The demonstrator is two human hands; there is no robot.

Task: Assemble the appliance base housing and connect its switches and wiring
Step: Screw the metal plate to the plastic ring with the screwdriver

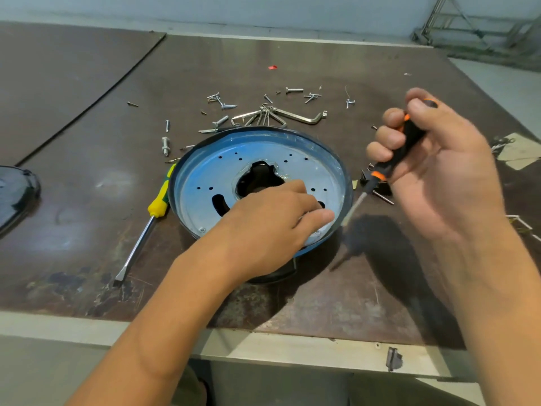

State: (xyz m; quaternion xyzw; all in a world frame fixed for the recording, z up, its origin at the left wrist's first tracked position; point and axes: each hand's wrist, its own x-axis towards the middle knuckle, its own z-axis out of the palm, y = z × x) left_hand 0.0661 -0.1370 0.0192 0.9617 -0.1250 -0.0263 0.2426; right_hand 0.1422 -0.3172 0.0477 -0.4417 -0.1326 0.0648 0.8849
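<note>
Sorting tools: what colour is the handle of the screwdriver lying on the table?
Flat-blade screwdriver's handle: yellow and green; head view.

A workshop: a stained, scuffed workbench (87, 118) strewn with loose screws (224, 102), a bunch of hex keys (292, 115) and a yellow-handled flat screwdriver (158, 202), with a bare metal frame (468, 23) against the wall behind.
</note>
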